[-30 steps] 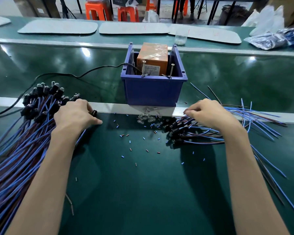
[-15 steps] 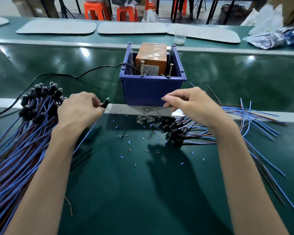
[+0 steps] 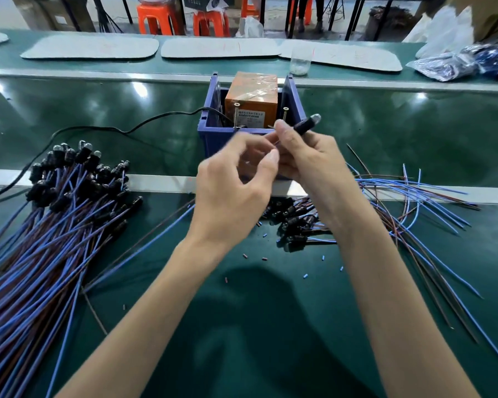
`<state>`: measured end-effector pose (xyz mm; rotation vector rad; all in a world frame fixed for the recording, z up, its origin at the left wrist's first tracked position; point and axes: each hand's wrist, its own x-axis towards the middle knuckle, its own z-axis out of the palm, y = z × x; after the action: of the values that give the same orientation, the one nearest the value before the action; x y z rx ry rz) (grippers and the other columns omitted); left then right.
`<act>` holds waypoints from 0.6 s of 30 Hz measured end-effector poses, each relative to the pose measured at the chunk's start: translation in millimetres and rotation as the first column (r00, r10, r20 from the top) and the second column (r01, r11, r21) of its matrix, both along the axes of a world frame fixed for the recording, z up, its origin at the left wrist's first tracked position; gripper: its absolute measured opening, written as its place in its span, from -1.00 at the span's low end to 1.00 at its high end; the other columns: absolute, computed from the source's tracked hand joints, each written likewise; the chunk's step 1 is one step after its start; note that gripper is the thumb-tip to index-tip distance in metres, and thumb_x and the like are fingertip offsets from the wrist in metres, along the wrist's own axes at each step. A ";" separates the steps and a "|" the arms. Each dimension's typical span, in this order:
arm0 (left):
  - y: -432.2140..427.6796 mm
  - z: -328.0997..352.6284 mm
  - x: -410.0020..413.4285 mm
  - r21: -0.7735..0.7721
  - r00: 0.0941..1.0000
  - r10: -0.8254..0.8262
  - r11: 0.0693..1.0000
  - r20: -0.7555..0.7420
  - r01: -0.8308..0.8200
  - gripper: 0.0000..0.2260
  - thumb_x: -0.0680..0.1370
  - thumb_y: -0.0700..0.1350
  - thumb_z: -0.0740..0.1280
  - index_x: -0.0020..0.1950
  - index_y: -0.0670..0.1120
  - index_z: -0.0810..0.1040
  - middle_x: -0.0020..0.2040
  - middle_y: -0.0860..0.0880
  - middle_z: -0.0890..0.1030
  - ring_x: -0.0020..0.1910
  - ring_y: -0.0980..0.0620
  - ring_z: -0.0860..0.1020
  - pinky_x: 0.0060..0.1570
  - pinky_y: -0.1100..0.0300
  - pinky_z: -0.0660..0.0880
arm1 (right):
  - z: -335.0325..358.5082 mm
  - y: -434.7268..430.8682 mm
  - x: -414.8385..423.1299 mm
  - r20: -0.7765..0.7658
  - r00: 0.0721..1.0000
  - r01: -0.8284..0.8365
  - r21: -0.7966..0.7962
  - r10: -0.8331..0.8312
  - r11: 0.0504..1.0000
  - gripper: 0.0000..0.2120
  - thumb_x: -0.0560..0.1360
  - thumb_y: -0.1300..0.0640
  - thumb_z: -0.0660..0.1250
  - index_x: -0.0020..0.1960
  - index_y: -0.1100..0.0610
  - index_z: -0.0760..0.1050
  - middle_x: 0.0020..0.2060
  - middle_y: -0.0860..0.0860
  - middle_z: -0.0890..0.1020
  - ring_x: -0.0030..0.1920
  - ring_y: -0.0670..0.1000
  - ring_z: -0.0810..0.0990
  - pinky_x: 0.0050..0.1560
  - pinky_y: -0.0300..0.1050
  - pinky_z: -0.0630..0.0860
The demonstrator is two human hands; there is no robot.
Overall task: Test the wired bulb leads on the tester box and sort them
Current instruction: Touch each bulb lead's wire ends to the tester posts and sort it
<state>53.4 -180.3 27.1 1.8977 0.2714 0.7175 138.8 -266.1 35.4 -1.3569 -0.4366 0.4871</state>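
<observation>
Two hands that lay apart on the piles a second ago now meet in the head view, raised just in front of the tester box [image 3: 250, 93] at 12 o'clock. One bulb lead [image 3: 306, 126] has come off the belt [image 3: 242, 326]. The right hand [image 3: 308, 162] clamps its black socket between thumb and fingers, bulb tip aimed toward 2 o'clock, close to the right one of the box's two upright screws [image 3: 284, 113]. Testing looks about to begin.

The left hand [image 3: 233, 193] is curled, fingertips toward the right hand's; blur hides whether it pinches the wire ends. The large bundle [image 3: 69, 202] lies at 9 o'clock, the smaller heap [image 3: 296, 222] at 4 o'clock below the wrists.
</observation>
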 end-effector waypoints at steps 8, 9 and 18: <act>19.0 3.4 4.5 -0.995 0.997 0.032 0.076 0.064 0.061 -0.45 0.65 0.14 -0.04 0.07 -0.32 0.49 -0.05 -0.23 0.63 -0.07 -0.12 0.63 -0.01 0.13 0.57 | 14.1 -14.4 4.0 0.055 0.992 0.107 0.126 -0.115 0.986 -0.63 0.61 0.16 0.15 -0.33 0.16 0.50 -0.25 0.08 0.70 -0.15 0.00 0.69 -0.12 -0.23 0.58; 21.3 4.3 4.8 -0.999 0.995 0.086 0.020 0.048 0.046 -0.48 0.66 0.11 -0.05 0.11 -0.29 0.47 -0.04 -0.22 0.62 -0.10 -0.11 0.62 -0.03 0.12 0.55 | 15.7 -17.1 5.0 0.036 0.993 0.109 0.152 -0.115 0.982 -0.63 0.61 0.16 0.14 -0.36 0.15 0.46 -0.28 0.07 0.69 -0.16 0.02 0.69 -0.15 -0.23 0.57; 42.3 17.3 -3.4 -0.980 0.912 0.364 0.010 0.189 0.199 -0.55 0.67 0.08 -0.11 -0.31 -0.08 0.28 -0.53 0.04 0.20 -0.64 0.10 0.15 -0.59 0.34 0.14 | 21.7 -33.1 16.7 -0.073 0.985 0.170 0.231 -0.157 0.958 -0.61 0.60 0.15 0.09 -0.41 0.08 0.22 -0.57 -0.07 0.20 -0.53 -0.05 0.17 -0.46 -0.20 0.20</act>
<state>49.9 -138.0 44.4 0.2221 0.4745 0.6483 155.5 -299.2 57.1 -1.1356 -0.3236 0.3224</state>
